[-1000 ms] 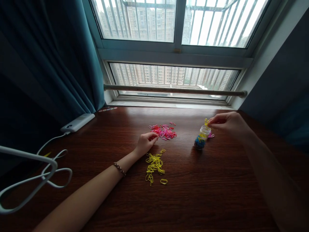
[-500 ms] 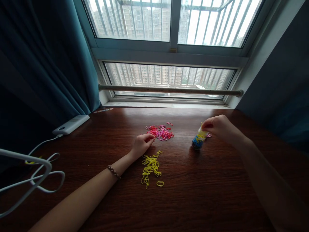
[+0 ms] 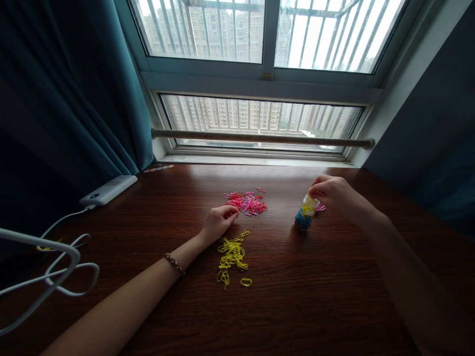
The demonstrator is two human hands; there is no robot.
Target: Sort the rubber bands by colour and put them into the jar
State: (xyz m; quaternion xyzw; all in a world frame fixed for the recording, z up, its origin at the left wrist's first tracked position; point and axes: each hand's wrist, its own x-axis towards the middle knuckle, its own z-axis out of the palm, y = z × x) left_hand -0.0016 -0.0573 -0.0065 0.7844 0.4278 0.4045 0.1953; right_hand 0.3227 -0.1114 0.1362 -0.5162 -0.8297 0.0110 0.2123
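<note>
Small loops that look like rubber bands lie on the dark wooden table in two heaps: a pink and red pile (image 3: 248, 203) and a yellow pile (image 3: 233, 254). My left hand (image 3: 218, 221) rests between them, its fingers closed at the near edge of the pink pile; whatever is in the fingertips is hidden. On the right, a small clear bottle (image 3: 305, 213) holds blue loops low down and yellow ones above. My right hand (image 3: 331, 190) is at the bottle's mouth, thumb and finger pinched on a yellow rubber band (image 3: 310, 190).
A single yellow loop (image 3: 246, 282) lies apart, nearer me. Something pink (image 3: 320, 207) sits just behind the bottle. At left are a white power bank (image 3: 109, 191) and its looping white cable (image 3: 74, 257). A window with a rail (image 3: 260, 137) borders the table's far side.
My right hand has shifted slightly at the bottle's mouth, its fingers rising a little. The left hand, the bottle and both piles stay where they were.
</note>
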